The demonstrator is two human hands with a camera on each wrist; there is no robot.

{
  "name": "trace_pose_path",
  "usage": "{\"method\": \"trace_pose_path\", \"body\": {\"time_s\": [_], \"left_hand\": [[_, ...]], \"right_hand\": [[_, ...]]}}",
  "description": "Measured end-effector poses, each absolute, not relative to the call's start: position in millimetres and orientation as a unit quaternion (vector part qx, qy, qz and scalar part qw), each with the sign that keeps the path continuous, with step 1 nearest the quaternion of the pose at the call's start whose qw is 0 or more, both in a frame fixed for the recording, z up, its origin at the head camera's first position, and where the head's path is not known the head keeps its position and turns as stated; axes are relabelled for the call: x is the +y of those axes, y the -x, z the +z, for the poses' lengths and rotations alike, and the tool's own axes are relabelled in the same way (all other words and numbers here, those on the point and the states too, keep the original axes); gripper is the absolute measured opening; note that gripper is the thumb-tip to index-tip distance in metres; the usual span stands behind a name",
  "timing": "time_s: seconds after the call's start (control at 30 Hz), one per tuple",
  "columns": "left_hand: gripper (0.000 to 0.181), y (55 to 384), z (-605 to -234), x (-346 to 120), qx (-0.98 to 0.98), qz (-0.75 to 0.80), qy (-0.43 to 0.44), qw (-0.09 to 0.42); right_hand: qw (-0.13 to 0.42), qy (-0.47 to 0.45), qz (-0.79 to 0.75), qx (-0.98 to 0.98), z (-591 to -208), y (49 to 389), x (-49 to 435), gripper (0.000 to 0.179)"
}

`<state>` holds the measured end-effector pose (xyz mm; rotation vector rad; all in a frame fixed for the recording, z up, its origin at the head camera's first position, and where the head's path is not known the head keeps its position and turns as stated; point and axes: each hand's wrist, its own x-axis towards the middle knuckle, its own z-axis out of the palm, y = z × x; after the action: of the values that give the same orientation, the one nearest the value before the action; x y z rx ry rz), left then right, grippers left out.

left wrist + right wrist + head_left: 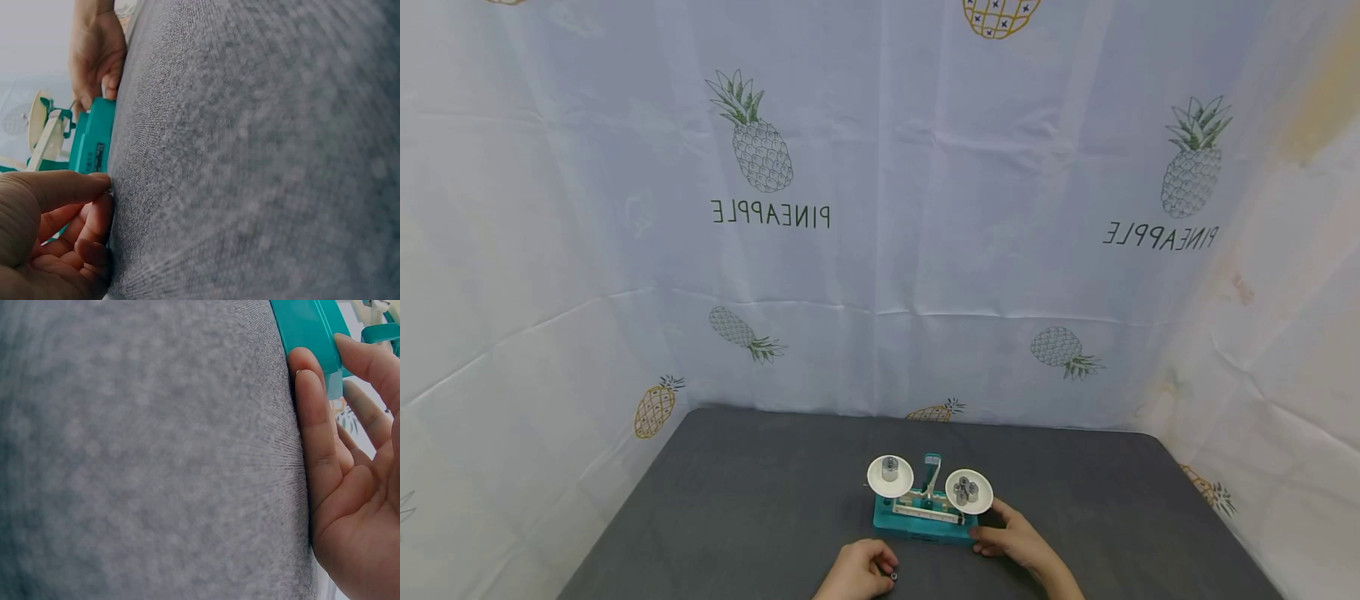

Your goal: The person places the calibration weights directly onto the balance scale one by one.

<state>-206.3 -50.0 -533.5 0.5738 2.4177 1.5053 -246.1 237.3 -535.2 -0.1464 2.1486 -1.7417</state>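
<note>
A teal balance scale with two white pans stands on the dark table. Its left pan carries one larger metal weight; several smaller metal weights are grouped in the right pan. In front of the scale, my left hand pinches a tiny metal weight between thumb and index finger, low over the cloth. My right hand lies at the right end of the base, its fingertips touching the teal plastic with the fingers fairly straight and low on the table.
Dark grey cloth covers the table. A pale curtain with pineapple prints hangs behind it and along both sides. The scale's upright pointer frame rises between the pans.
</note>
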Motion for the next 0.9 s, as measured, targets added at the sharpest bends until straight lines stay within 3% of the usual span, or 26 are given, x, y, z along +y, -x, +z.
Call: {"method": "trace_pose_path", "body": {"time_s": [0.5,0.9], "left_hand": [[0.009,208.0,-536.7,-47.7,0.854,0.468,-0.212,0.087],[0.005,205.4,-529.7,-52.7,0.851,0.478,-0.19,0.109]], "right_hand": [[0.183,0.051,-0.611,0.768,-535.6,245.9,236.9,0.081],[0.18,0.051,-0.613,0.768,-535.8,245.6,237.2,0.081]]}}
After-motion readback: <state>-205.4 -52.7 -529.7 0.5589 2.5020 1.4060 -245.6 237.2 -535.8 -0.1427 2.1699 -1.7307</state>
